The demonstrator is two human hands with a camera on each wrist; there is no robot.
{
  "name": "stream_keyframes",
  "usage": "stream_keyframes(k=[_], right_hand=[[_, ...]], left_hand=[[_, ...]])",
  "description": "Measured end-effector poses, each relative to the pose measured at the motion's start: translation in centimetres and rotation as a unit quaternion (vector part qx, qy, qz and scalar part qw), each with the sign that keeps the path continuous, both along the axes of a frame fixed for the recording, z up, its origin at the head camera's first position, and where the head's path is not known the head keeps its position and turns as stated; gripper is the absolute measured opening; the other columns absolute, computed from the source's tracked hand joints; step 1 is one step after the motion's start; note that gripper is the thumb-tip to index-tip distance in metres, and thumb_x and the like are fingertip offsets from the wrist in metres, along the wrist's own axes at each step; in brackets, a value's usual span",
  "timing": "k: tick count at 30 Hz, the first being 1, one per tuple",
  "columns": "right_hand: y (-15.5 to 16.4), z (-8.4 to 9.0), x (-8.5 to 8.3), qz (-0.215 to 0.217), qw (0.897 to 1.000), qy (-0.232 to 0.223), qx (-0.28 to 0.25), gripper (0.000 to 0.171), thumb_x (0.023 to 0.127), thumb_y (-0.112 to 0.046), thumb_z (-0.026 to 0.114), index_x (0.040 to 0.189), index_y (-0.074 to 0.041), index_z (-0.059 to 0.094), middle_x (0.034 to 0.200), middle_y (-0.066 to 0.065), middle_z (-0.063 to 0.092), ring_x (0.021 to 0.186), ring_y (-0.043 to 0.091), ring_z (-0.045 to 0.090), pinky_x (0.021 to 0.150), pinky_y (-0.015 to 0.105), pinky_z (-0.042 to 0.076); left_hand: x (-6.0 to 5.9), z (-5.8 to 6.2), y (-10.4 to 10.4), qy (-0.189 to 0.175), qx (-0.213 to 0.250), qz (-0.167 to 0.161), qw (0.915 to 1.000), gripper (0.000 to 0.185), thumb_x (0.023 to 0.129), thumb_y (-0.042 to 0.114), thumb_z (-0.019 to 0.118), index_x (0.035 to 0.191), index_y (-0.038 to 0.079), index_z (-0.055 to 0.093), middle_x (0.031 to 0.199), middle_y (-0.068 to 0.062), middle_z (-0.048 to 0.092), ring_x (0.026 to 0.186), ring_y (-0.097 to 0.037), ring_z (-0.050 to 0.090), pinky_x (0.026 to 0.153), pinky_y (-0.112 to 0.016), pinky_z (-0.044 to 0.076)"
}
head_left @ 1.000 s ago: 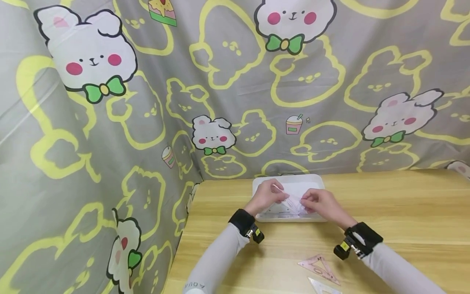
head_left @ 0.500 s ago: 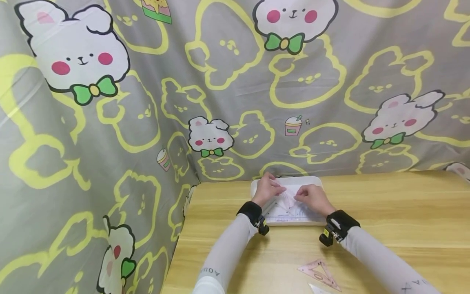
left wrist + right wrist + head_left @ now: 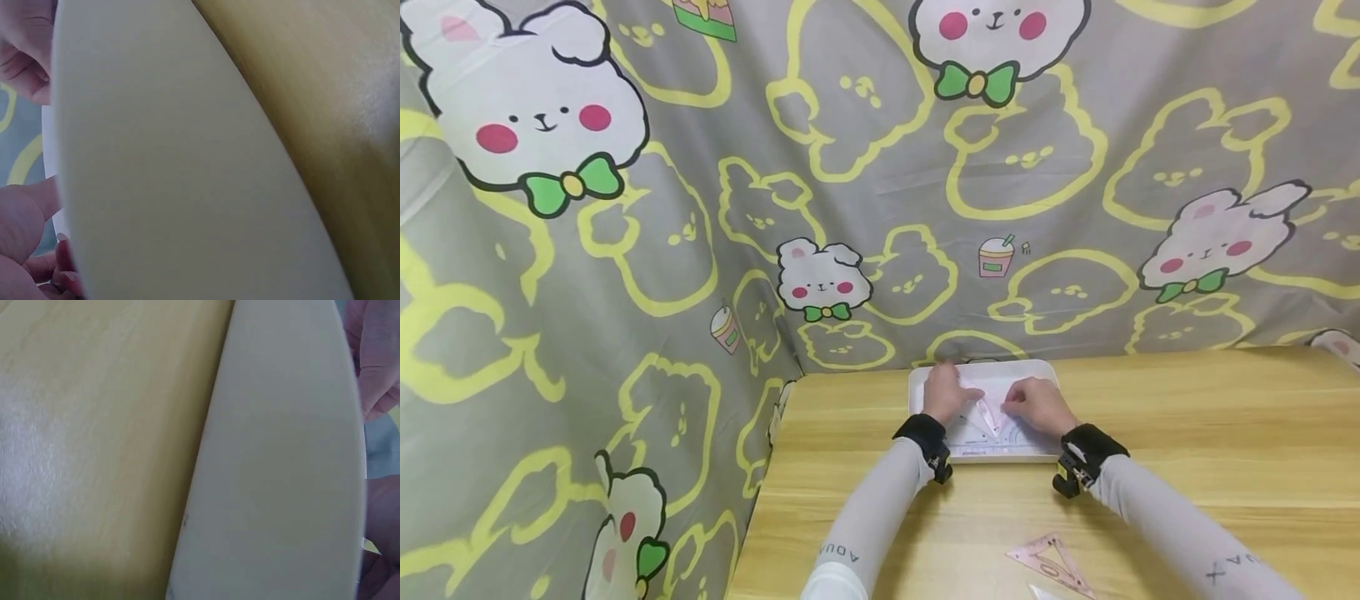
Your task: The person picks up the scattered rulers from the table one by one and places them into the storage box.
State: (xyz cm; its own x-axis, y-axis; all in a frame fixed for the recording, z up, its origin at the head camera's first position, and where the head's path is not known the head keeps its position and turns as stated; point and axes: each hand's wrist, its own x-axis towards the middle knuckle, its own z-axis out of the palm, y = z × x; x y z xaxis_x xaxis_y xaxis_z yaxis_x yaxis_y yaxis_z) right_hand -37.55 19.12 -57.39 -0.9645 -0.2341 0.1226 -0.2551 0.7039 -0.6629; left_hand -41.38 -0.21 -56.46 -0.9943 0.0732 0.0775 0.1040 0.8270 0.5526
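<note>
A shallow white tray [image 3: 1045, 371] stands at the back of the table, and both hands reach into it. Between them a clear pinkish set square [image 3: 988, 417] lies over other clear rulers, one corner toward the front. My right hand [image 3: 1037, 404] pinches its right edge with thumb and fingertips. My left hand [image 3: 946, 393] is at its other side, thumb stretched out to it and fingers lowered into the tray. In the left wrist view the tray's outer wall [image 3: 187, 150] hides most of both hands. The right wrist view shows the same wall [image 3: 275, 450], with fingers past its rim.
A pink triangular set square [image 3: 1051, 565] lies on the wooden table [image 3: 1195, 442] nearer the front. Next to it, a second clear set square [image 3: 1041, 592] is cut off by the frame. A grey patterned curtain [image 3: 895, 167] hangs behind and on the left.
The set square has come down into the tray. Both hands have drawn in over it, and the left fingers have loosened from their pinch. The view has shifted slightly right.
</note>
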Motion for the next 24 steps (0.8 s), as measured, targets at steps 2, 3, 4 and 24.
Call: stream_keyframes(k=[2, 3, 4, 24], right_hand=[[-0.2, 0.0, 0.1, -0.003, 1.000, -0.008, 0.004, 0.009, 0.087, -0.008, 0.080, 0.081, -0.005, 0.074, 0.075, 0.004, 0.070, 0.071, 0.020, 0.061, 0.072, 0.040, 0.049], [-0.3, -0.1, 0.2, -0.005, 1.000, -0.010, 0.005, 0.010, 0.087, -0.008, 0.080, 0.081, -0.006, 0.073, 0.075, 0.003, 0.070, 0.071, 0.020, 0.061, 0.072, 0.040, 0.049], [-0.4, -0.1, 0.3, -0.004, 1.000, -0.009, 0.006, 0.010, 0.087, -0.008, 0.080, 0.081, -0.006, 0.072, 0.075, 0.003, 0.069, 0.071, 0.020, 0.061, 0.072, 0.040, 0.048], [0.3, 2.7, 4.0, 0.005, 0.995, 0.098, -0.002, 0.007, 0.092, -0.009, 0.077, 0.093, -0.004, 0.073, 0.081, 0.002, 0.068, 0.073, 0.015, 0.059, 0.068, 0.033, 0.049]], left_hand=[[0.2, 0.0, 0.0, -0.003, -0.015, 0.002, 0.9999, 0.045, 0.075, 0.035, 0.096, 0.080, 0.008, 0.060, 0.078, -0.001, 0.053, 0.073, -0.018, 0.052, 0.068, -0.033, 0.046], [0.3, 0.0, -0.1, -0.006, -0.020, 0.003, 0.9998, 0.047, 0.075, 0.035, 0.096, 0.076, 0.008, 0.057, 0.075, 0.000, 0.050, 0.071, -0.018, 0.050, 0.066, -0.033, 0.044], [0.3, -0.1, -0.2, -0.013, -0.022, 0.004, 0.9997, 0.049, 0.074, 0.036, 0.096, 0.073, 0.009, 0.055, 0.073, 0.001, 0.046, 0.069, -0.018, 0.047, 0.065, -0.033, 0.043], [4.3, 2.4, -1.6, 0.039, 0.037, -0.049, 0.9973, 0.048, 0.087, 0.035, 0.087, 0.116, 0.003, 0.066, 0.087, -0.002, 0.068, 0.076, -0.014, 0.063, 0.069, -0.027, 0.051]])
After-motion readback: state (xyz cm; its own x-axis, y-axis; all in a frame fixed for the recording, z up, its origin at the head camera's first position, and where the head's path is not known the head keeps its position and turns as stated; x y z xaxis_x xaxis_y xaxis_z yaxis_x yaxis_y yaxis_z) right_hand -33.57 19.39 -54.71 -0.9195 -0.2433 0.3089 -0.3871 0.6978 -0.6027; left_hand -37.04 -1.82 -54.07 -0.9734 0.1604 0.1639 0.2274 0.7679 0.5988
